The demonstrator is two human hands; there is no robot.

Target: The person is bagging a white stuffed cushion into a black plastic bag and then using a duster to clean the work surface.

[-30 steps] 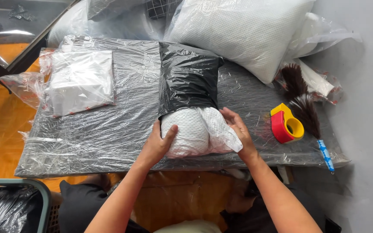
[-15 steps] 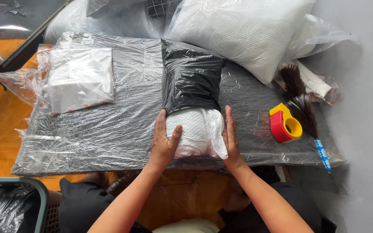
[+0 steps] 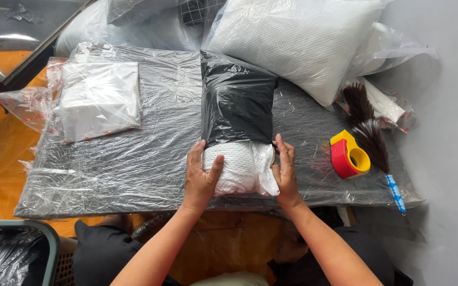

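Work in hand: you are sleeving a white mesh-textured roll (image 3: pixel 237 167), itself in clear film, into a black plastic bag (image 3: pixel 238 100).
Position of roll: it lies at the near edge of the film-covered table (image 3: pixel 133 169), lengthwise away from you, its far part inside the bag.
Done: by my reading, more than half of the roll is covered; the bag's mouth sits just above your fingertips.
Left: the near end of the roll shows white and bare of the black bag; the mouth is open and unsealed.
Left hand (image 3: pixel 201 177): you grasp the roll's left flank, thumb laid across its top, fingers up against the bag's edge.
Right hand (image 3: pixel 284 169): pressed flat along the roll's right flank, fingers straight, touching roll and bag mouth; not clenched.
Tape dispenser (image 3: pixel 348 154): red and yellow, on the table near your right hand, untouched.
Feather duster (image 3: pixel 369 135): beside the dispenser, apart from the work.
Folded white packet (image 3: pixel 99 98): in clear film, on the table's left part, well apart.
White pillow (image 3: pixel 298 42): behind the bag, touching its far end.
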